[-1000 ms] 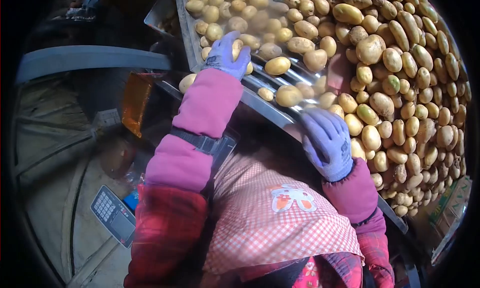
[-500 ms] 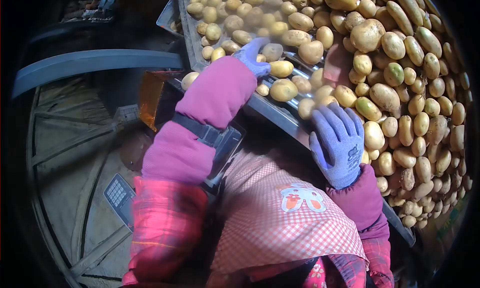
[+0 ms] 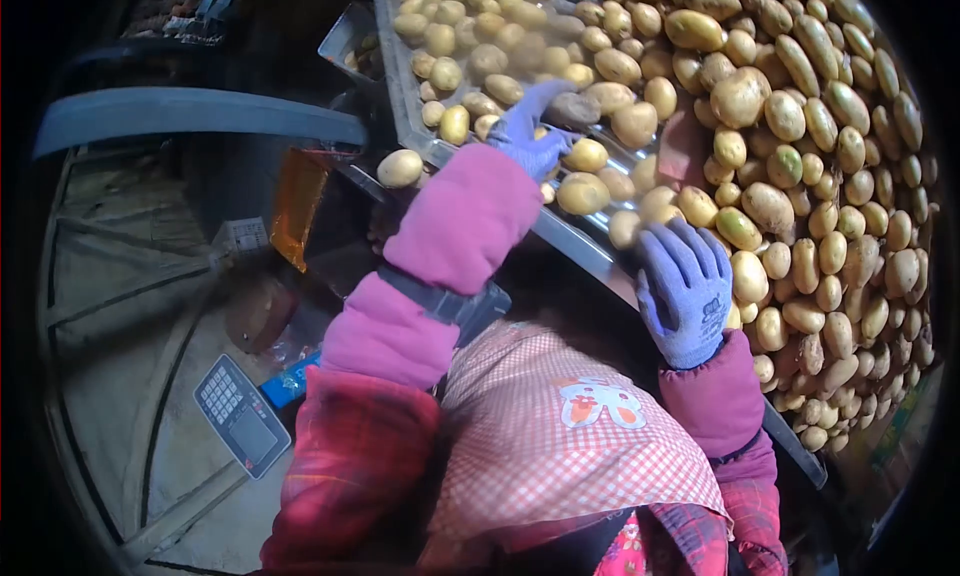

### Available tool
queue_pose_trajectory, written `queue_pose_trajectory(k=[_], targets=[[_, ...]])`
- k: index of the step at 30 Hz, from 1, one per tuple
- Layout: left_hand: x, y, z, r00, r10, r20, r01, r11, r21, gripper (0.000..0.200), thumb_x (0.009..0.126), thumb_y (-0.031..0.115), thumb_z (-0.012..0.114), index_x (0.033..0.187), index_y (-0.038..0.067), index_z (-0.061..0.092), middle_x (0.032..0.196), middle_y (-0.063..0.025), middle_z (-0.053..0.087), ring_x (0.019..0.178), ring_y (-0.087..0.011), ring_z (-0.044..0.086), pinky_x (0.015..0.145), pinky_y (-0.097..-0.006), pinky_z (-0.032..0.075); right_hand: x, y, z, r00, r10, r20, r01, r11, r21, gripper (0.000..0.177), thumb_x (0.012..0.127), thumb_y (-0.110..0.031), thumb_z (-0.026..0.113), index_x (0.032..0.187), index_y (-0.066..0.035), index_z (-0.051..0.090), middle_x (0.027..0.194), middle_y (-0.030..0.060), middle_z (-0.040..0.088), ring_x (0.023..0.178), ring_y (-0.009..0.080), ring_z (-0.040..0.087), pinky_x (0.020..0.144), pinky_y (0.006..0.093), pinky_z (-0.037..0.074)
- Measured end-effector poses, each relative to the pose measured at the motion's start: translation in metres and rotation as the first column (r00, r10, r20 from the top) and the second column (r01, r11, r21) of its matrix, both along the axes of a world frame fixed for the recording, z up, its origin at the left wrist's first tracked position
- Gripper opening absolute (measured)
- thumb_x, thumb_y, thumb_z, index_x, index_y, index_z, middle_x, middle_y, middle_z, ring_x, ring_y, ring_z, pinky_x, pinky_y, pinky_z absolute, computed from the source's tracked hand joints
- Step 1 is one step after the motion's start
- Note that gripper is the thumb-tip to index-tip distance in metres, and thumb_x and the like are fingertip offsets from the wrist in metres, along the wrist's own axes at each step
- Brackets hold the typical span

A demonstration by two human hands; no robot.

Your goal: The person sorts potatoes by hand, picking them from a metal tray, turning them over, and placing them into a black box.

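My left hand (image 3: 533, 129), in a lavender glove, reaches over the sorting table (image 3: 585, 248) with thumb and fingers apart. A dark, dull potato (image 3: 574, 110) lies right beside its thumb, and yellow potatoes (image 3: 586, 156) lie by its fingertips. Near the table's front edge rests my right hand (image 3: 686, 288), also gloved, its fingers spread at the edge of the potato pile (image 3: 768, 204). Nothing shows in its grasp. Metal rollers (image 3: 618, 156) are visible between the potatoes in the middle.
A single potato (image 3: 400, 168) sits at the table's left corner. Below it stands a box with an orange side (image 3: 298, 208). A keypad scale display (image 3: 242, 416) and a blue packet (image 3: 290, 380) are at lower left. A curved blue-grey bar (image 3: 200, 116) crosses the upper left.
The whole view has shifted a little. My left hand has turned, its fingers now spread beside the dark potato. The blue packet has come into view. My right hand stays by the pile.
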State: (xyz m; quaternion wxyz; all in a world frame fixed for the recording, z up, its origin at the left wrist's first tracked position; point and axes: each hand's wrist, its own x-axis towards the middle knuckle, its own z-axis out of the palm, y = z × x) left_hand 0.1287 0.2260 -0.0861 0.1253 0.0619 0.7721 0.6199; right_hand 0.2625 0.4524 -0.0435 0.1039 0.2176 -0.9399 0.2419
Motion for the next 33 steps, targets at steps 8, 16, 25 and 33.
queue_pose_trajectory(k=[8, 16, 25, 33], targets=[[0.04, -0.078, 0.054, 0.831, 0.081, 0.55, -0.505, 0.523, 0.687, 0.046, 0.086, 0.033, 0.058, 0.127, 0.015, 0.052, 0.111, -0.0156, 0.064, 0.076, -0.0275, 0.067, 0.062, -0.0394, 0.056, 0.006, -0.017, -0.004, 0.994, 0.016, -0.11, 0.01, 0.972, 0.235, 0.044, 0.073, -0.014, 0.065, 0.117, -0.01, 0.061, 0.121, 0.0098, 0.059, 0.115, 0.0321, 0.054, 0.098, 0.0474, 0.039], [0.042, -0.178, 0.068, 0.856, 0.086, 0.51, -0.516, 0.06, 0.854, 0.048, 0.086, 0.049, 0.059, 0.125, 0.021, 0.053, 0.123, -0.018, 0.056, 0.095, -0.0354, 0.063, 0.065, -0.044, 0.052, 0.013, -0.028, -0.007, 0.997, -0.002, -0.075, 0.034, 0.906, 0.421, 0.042, 0.085, -0.026, 0.059, 0.123, -0.008, 0.057, 0.131, 0.012, 0.054, 0.126, 0.0325, 0.046, 0.105, 0.049, 0.03], [0.098, -0.228, 0.004, 0.583, 0.152, 0.798, -0.8, 0.282, 0.53, 0.05, 0.085, 0.061, 0.058, 0.103, 0.015, 0.064, 0.08, -0.0026, 0.061, 0.066, -0.0146, 0.056, 0.054, -0.0273, 0.049, -0.008, -0.017, -0.017, 0.971, -0.191, -0.142, 0.23, 0.905, 0.357, 0.048, 0.088, -0.025, 0.055, 0.129, -0.001, 0.05, 0.13, 0.0204, 0.052, 0.121, 0.0384, 0.048, 0.101, 0.0486, 0.037], [0.034, -0.237, 0.019, 0.472, 0.342, 0.813, -0.881, 0.217, 0.42, 0.034, 0.085, 0.053, 0.062, 0.099, 0.022, 0.063, 0.087, -0.0038, 0.065, 0.072, -0.0178, 0.059, 0.055, -0.0303, 0.051, -0.01, -0.027, -0.014, 0.974, -0.198, -0.108, 0.226, 0.865, 0.448, 0.049, 0.085, -0.021, 0.056, 0.129, -0.001, 0.05, 0.13, 0.0186, 0.053, 0.123, 0.0386, 0.046, 0.102, 0.049, 0.035]])
